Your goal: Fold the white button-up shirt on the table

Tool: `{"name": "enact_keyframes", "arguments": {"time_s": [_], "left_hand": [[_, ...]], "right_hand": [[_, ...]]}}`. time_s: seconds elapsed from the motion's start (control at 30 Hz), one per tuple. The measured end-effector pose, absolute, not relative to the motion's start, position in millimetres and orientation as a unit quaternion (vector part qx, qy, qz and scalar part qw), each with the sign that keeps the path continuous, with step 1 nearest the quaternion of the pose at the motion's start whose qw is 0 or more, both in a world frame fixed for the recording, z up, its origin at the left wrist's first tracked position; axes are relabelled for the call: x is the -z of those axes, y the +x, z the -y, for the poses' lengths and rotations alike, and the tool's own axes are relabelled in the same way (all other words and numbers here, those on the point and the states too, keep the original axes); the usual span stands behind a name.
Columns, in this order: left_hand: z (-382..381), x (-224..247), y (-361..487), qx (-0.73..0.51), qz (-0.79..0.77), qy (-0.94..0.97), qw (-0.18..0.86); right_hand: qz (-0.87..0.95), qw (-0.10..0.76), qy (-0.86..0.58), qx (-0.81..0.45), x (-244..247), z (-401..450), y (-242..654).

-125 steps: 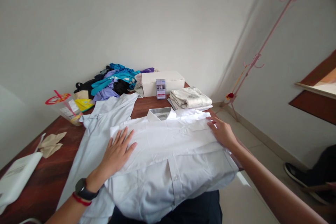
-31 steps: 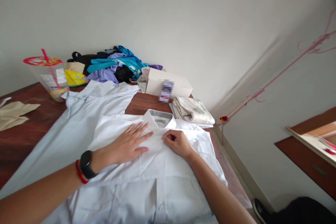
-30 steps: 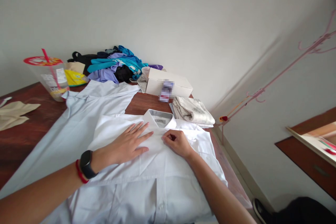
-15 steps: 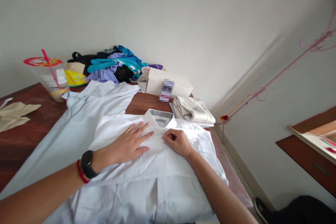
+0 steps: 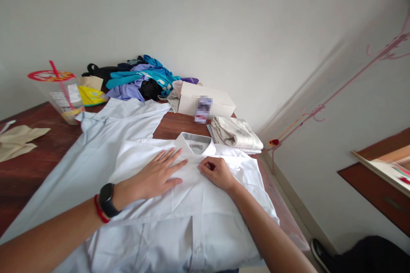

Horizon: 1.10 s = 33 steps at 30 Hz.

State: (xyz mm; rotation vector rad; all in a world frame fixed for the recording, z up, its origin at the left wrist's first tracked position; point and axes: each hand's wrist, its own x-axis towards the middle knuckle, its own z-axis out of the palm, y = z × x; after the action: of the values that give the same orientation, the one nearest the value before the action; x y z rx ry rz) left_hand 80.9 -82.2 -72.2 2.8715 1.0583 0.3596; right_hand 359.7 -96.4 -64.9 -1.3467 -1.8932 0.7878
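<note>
Across the near middle of the desk lies a white shirt, its collar pointing to the far side and its button strip, the long axis, running near to far. The left hand is flat on it, fingers spread; the right hand curls against the cloth just below the collar, and whether it grips is unclear. Desk wood shows between collar and white box, and in a strip along the right edge. On the left, a pale garment runs beside the shirt. Far left, a plastic cup stands with a red straw in it; the box's contents are hidden.
</note>
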Motion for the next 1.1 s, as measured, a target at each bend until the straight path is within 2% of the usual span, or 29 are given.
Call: {"name": "enact_keyframes", "arguments": {"time_s": [1.1], "left_hand": [[77.5,73.2,80.1,-0.096,-0.333,0.938,0.015]], "right_hand": [[0.736,0.342,-0.498,-0.305,57.2,98.7,359.9]]}}
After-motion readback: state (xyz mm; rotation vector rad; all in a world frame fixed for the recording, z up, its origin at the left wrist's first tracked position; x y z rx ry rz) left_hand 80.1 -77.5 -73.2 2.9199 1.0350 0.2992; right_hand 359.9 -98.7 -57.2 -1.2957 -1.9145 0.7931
